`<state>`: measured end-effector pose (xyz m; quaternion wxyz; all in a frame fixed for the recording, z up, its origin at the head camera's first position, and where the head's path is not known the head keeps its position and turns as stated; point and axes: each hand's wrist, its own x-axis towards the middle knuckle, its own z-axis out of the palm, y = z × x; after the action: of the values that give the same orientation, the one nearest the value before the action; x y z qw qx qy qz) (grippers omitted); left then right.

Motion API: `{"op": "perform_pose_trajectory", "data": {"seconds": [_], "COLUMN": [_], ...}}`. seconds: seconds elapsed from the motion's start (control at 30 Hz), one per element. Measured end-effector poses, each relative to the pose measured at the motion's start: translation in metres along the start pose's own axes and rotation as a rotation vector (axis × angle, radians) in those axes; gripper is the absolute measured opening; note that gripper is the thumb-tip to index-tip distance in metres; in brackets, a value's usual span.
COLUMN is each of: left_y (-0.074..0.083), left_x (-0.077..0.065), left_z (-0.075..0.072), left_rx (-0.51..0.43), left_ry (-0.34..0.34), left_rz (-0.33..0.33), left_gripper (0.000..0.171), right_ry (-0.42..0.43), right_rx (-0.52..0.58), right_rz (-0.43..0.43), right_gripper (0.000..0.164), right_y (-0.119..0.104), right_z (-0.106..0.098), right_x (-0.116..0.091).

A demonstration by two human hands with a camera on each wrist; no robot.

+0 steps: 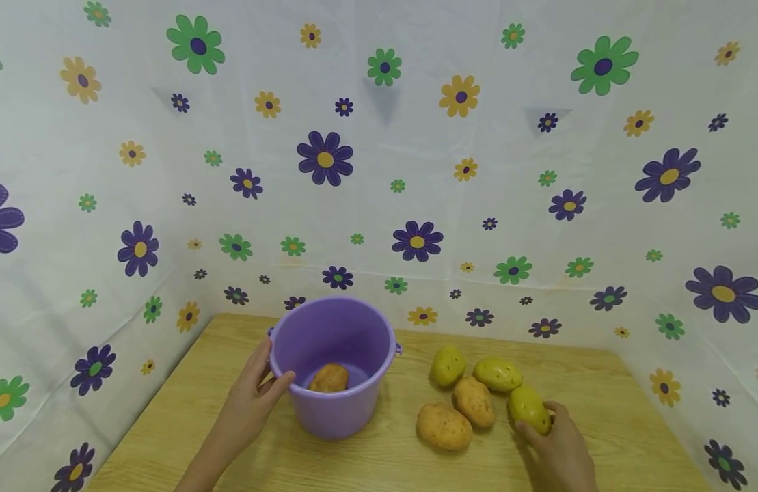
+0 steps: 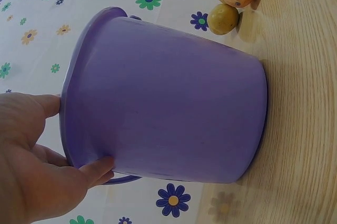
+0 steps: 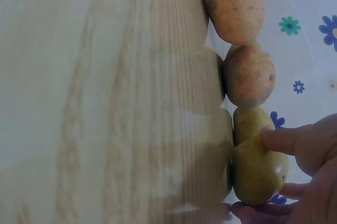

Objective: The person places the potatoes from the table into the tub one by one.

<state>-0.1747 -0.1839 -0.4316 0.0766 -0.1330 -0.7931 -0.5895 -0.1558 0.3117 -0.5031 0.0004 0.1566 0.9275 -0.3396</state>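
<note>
A purple bucket stands upright on the table, with one brown potato on its bottom. My left hand grips the bucket's rim on the left, thumb at the near edge and fingers along the outer side. On the right, my right hand holds a yellow-green potato between thumb and fingers; in the right wrist view that potato sits at the table surface. Close beside it are two more yellow-green potatoes, one behind and another further left, and two brown potatoes.
The wood-grain table carries everything. A white sheet with printed flowers rises behind the table and along both sides. The bucket's handle shows below its wall in the left wrist view.
</note>
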Motion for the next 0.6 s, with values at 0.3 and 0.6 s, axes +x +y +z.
{"op": "perform_pose_trajectory", "data": {"seconds": [0.3,0.6], "left_y": [0.0006,-0.001], "left_x": [-0.0008,-0.0002], "left_z": [-0.0005,-0.0007], "left_rx": [0.002,-0.007], "left_ry": [0.005,0.005], "left_rz": [-0.001,0.005], "left_gripper": [0.08,0.08], "right_ry": [0.019,0.034], "right_rx": [0.017,0.035], "right_rz": [-0.018,-0.016], "right_gripper": [0.085,0.079], "right_y": [0.0012,0.0008], "right_z": [0.0036,0.0041], "right_x": [0.0018,0.0028]}}
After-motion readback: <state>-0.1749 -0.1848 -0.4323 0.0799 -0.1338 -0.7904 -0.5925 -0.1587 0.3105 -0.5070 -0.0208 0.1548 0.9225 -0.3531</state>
